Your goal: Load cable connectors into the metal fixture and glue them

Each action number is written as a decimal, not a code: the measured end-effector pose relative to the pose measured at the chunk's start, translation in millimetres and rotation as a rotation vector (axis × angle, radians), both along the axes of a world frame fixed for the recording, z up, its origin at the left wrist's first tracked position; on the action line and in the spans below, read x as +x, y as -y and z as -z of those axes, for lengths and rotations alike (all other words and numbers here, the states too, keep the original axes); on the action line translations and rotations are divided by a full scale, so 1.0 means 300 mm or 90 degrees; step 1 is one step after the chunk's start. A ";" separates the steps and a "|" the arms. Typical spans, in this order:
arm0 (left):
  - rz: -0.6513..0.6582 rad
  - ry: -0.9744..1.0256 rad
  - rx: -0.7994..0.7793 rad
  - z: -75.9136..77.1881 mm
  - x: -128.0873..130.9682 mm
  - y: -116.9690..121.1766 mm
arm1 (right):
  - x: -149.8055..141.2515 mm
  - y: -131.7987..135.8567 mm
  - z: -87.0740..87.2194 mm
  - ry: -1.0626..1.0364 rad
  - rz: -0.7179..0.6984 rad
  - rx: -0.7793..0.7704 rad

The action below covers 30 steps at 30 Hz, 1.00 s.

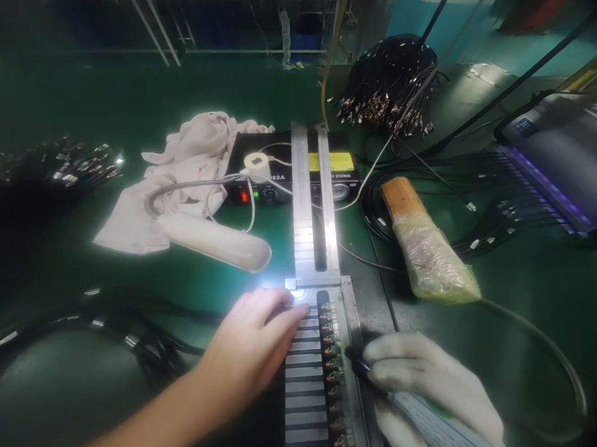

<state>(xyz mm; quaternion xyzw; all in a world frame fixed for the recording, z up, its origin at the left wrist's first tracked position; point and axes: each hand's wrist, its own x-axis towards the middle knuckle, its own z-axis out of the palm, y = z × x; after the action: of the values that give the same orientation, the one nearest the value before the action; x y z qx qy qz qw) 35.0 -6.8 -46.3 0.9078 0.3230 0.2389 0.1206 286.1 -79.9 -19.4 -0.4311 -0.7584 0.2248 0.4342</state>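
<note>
My bare left hand [252, 344] lies on a long metal fixture [305, 357], fingers stretched toward its brightly lit top end. The fixture holds a row of several small cable connectors [329, 348] clamped under dark bars. My gloved right hand [430, 390] is closed around a pen-like dispensing tool [358, 363], whose dark tip sits at the connector row. A white barrel with a scale runs back from the glove toward the lower right.
A gooseneck lamp [217, 240] shines on the fixture's top. Behind it are a black controller box [285, 176], a white cloth [181, 171], a wrapped bundle [427, 247], a coil of black cables [390, 81], and a grey machine [562, 157]. More cables [81, 165] lie left.
</note>
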 end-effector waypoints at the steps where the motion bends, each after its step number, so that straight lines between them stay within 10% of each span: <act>1: -0.001 0.003 -0.001 0.000 0.000 0.000 | -0.001 0.001 0.000 -0.005 0.009 -0.001; 30: -0.001 0.006 -0.013 0.013 -0.005 0.001 | -0.017 0.013 -0.009 -0.044 0.042 -0.011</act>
<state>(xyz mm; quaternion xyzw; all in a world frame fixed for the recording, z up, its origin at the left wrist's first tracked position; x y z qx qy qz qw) 33.4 -7.1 -50.2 0.9051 0.3256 0.2400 0.1312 281.1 -83.9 -16.6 -0.4515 -0.7262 0.2316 0.4638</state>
